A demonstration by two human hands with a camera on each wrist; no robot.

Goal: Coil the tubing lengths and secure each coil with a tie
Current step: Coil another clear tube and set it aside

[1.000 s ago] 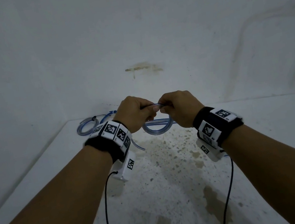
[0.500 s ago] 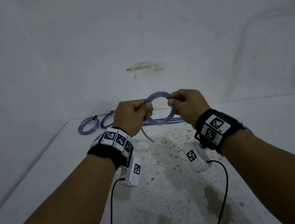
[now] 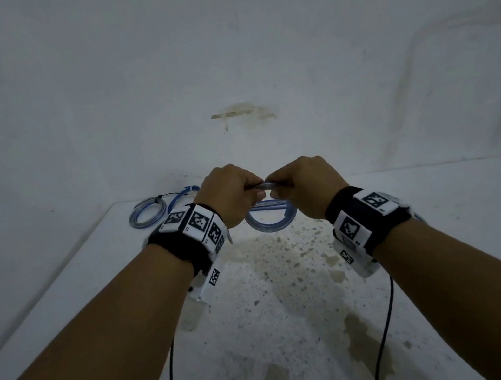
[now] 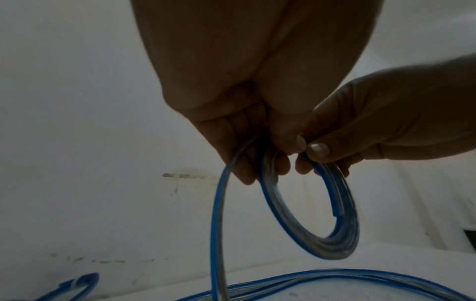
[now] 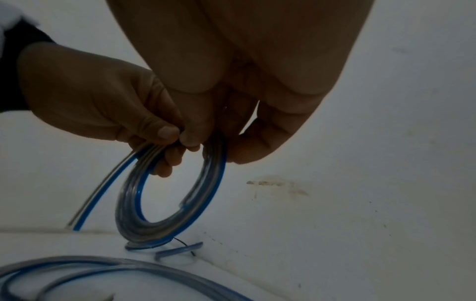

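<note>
Hanging from both your hands above the table, the coil is a small ring of clear, blue-striped tubing, several turns thick, pinched at its top where your thumbs nearly meet. Your left hand curls its fingers round the turns on one side and your right hand pinches them on the other; a free tail leaves the left grip and drops toward the loose tubing lying below. Keep the turns stacked flat in that pinch as you feed the tail round, and let the right hand guide each new turn onto the ring while the left clamps what is already wound. Judging by the tail, winding is not finished, and no tie shows in either hand. A tied coil lies at the far left corner, well apart. Slackening both grips at once would probably let the springy turns open.
</note>
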